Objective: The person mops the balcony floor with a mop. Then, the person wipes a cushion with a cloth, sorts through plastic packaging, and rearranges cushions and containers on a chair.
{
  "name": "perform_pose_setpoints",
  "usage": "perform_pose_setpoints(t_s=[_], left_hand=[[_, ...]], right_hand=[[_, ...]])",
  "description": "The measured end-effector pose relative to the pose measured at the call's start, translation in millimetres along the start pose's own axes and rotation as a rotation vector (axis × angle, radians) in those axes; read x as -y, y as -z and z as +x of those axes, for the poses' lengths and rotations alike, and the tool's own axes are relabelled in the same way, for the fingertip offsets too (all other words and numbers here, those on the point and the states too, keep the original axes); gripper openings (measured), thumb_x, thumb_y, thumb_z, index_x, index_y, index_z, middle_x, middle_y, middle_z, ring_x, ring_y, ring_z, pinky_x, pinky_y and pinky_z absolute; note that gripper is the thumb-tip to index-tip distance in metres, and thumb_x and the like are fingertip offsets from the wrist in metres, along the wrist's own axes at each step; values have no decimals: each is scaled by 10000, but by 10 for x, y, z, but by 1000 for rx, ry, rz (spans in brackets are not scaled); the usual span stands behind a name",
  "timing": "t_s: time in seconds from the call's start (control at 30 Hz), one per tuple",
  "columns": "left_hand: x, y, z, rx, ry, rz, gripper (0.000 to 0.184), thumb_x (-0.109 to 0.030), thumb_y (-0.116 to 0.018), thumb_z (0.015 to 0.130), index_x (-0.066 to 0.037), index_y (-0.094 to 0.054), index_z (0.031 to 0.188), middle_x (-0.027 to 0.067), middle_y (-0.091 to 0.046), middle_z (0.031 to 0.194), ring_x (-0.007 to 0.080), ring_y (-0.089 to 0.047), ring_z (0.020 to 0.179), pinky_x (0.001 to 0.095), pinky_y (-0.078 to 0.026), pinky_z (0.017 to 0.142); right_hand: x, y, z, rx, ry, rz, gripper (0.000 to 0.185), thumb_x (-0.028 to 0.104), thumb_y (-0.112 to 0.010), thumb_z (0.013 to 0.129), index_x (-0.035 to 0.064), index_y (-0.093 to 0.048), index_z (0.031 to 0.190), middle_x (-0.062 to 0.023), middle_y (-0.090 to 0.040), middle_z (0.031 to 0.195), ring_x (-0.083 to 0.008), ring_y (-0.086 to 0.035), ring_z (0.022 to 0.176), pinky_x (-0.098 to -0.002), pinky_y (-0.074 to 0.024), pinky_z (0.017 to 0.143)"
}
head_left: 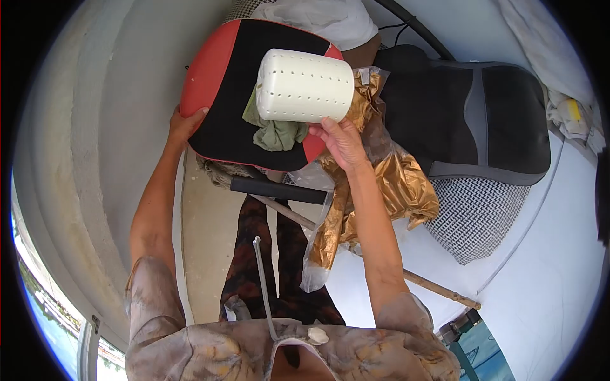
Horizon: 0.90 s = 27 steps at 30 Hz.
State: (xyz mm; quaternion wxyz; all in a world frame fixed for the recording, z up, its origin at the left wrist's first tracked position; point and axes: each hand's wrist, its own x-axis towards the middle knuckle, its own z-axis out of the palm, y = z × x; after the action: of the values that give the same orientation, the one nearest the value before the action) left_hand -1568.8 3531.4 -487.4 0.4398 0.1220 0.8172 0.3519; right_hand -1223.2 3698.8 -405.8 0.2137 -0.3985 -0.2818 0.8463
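Observation:
A white cylinder with rows of small holes (306, 86) lies on its side over a red and black seat cushion (219, 76). My right hand (340, 141) pinches the cylinder's lower edge between thumb and fingers. At the cushion's left edge, my left hand (185, 125) is closed around the red rim, thumb on top. A crumpled green cloth (279, 134) shows below the cylinder, partly covered by it. Beneath my right wrist hangs a shiny gold and clear plastic bag (400, 184).
On the right, a black padded backrest (432, 108) leans over a houndstooth cushion (480, 219). A black padded bar (276, 189) and a wooden stick (432, 287) cross below. White plastic (324, 22) lies behind the cushion, and a wall (136, 127) stands left.

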Motion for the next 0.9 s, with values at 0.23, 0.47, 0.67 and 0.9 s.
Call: perform_pose_setpoints(t_s=[0.23, 0.47, 0.67, 0.9], left_hand=[[193, 28, 111, -63, 15, -77, 878, -441, -816, 747, 29, -454, 1394, 194, -600, 1286, 263, -609, 1145, 342, -477, 973], [150, -23, 75, -35, 17, -207, 823, -484, -779, 780, 43, -503, 1348, 214, -621, 1235, 268, -632, 1088, 354, -501, 927], [255, -46, 154, -113, -8, -61, 831, -450, -799, 761, 75, -496, 1329, 216, -628, 1212, 284, -649, 1041, 363, -521, 903], [284, -82, 175, -115, 6, -71, 818, -426, -808, 756, 57, -497, 1338, 207, -624, 1220, 281, -645, 1054, 363, -521, 910]], right_hand=[[-321, -812, 264, 74, 303, -900, 295, 111, -866, 679, 48, -632, 848, -205, -361, 1464, -281, -589, 1138, -354, -549, 892], [-386, -1149, 70, 261, 556, -1335, 295, 54, -803, 683, 82, -590, 885, -162, -379, 1406, -386, -492, 1175, -454, -495, 938], [-210, -938, 63, 490, 453, -1239, 415, -10, -666, 743, 122, -611, 1133, -166, -359, 1436, -377, -489, 1195, -428, -455, 995], [279, -432, 472, 283, 347, -974, 272, -6, -594, 797, 50, -652, 1056, -122, -605, 1269, -206, -635, 995, -313, -522, 833]])
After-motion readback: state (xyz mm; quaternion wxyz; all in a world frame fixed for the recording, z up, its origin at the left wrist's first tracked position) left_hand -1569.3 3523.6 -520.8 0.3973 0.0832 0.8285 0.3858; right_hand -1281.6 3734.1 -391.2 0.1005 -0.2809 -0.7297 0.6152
